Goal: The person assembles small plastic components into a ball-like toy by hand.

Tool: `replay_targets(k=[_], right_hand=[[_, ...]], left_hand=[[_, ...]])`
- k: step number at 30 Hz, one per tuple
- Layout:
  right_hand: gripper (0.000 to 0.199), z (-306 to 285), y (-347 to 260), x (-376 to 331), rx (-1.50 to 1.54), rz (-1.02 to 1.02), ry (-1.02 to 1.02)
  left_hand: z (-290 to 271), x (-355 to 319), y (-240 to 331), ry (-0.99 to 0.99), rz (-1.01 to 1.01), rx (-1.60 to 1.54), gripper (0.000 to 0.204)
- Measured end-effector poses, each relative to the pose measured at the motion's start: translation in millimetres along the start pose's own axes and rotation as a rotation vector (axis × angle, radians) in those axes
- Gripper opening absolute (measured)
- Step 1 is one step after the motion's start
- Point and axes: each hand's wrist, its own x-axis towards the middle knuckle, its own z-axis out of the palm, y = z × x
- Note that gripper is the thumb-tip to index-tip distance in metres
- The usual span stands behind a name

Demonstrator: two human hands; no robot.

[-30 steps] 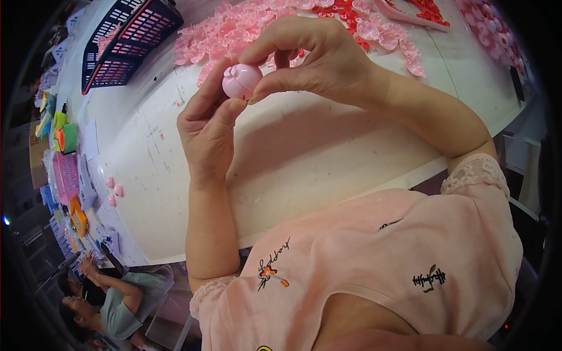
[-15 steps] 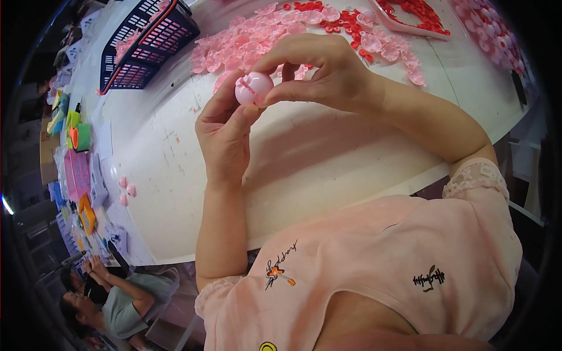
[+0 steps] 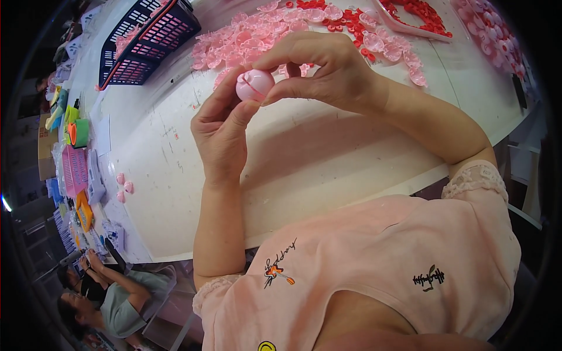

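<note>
Head view, left hand (image 3: 221, 133) and right hand (image 3: 336, 73) pinching pink ball (image 3: 259, 81), seam (image 3: 252, 89) now narrower

Basket (image 3: 146, 50) at back L of bench (image 3: 328, 158); shell pile (image 3: 243, 40) to its R; tray (image 3: 420, 33) further R; ball (image 3: 254, 85) btwn fingers (image 3: 241, 115), this side of shell pile.

Pinching pink ball (image 3: 254, 85) between left hand (image 3: 221, 127) and right hand (image 3: 339, 73), over white table (image 3: 158, 216). Observed reddish line (image 3: 254, 91) across ball. Noted translucent pink shells (image 3: 246, 41) heaped beyond hands, red parts (image 3: 354, 30) alongside, more in tray (image 3: 410, 29) at upper right. Logged blue basket (image 3: 143, 50) at upper left, three pink pieces (image 3: 128, 187) on table at left, person (image 3: 126, 301) at lower left.
</note>
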Motion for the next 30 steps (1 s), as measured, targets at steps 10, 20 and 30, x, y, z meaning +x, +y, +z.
replay_targets(k=[10, 20, 30], right_hand=[[0.030, -2.9, 0.9, -0.5, -0.064, -0.056, -0.043], [0.026, 0.4, -1.2, -1.3, -0.048, -0.014, -0.025], [0.029, -1.6, 0.1, -0.6, -0.040, -0.039, -0.066]], left_hand=[[-1.2, -0.5, 2.1, -0.027, -0.032, 0.035, 0.045], [3.3, -1.9, 3.2, 0.004, 0.058, 0.049, 0.043], [-3.8, -3.1, 0.3, -0.028, 0.021, 0.036, 0.043]])
